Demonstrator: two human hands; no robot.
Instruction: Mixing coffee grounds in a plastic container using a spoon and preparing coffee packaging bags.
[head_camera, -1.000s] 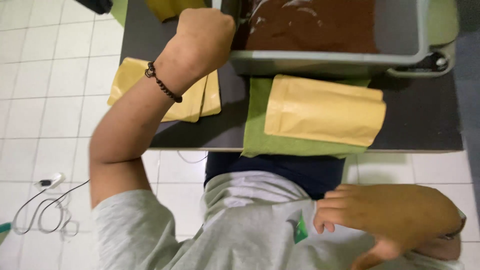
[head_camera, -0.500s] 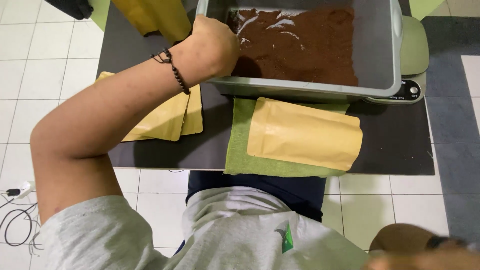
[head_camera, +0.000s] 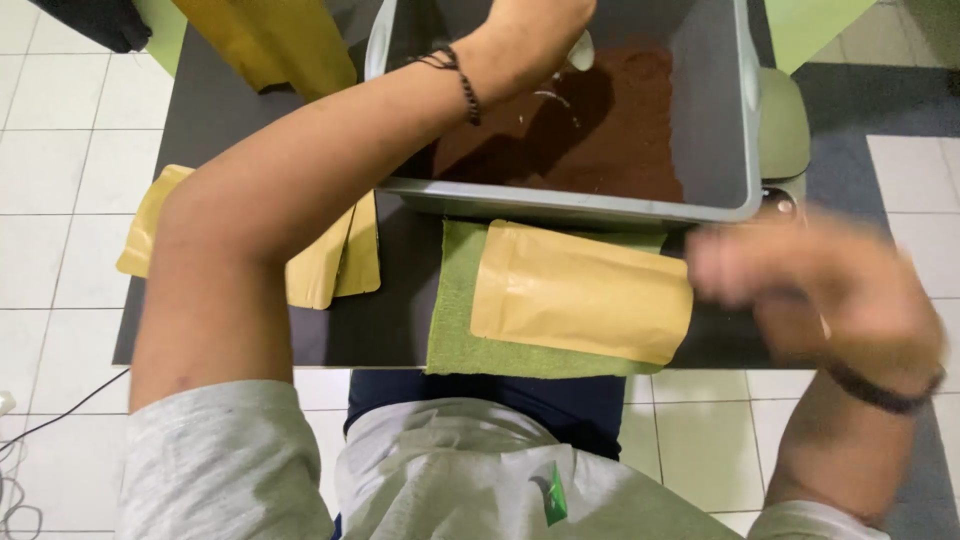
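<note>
**A:** What worries you from where you sit?

**B:** My left hand is down inside the grey bin at 12 o'clock, over the brown powder. Something pale, maybe a scoop, peeks out beside it, but I cannot tell how the fingers stand; they are mostly hidden. If I lift out carelessly, I judge powder could spill over the bin's near rim onto the worktop or the pouch.

**A:** And the other hand?

**B:** My right hand is at 3 o'clock, blurred, fingers loosely spread and holding nothing that I can see. It is just beside the pouch's right edge; a clumsy sweep could knock the pouch off its cloth.

**A:** How does the pouch look?

**B:** The tan paper pouch lies flat on the green cloth, just in front of the bin, at the centre. It looks flat and unfilled, slightly tilted. More tan pouches lie at 9 o'clock, partly under my forearm.
</note>
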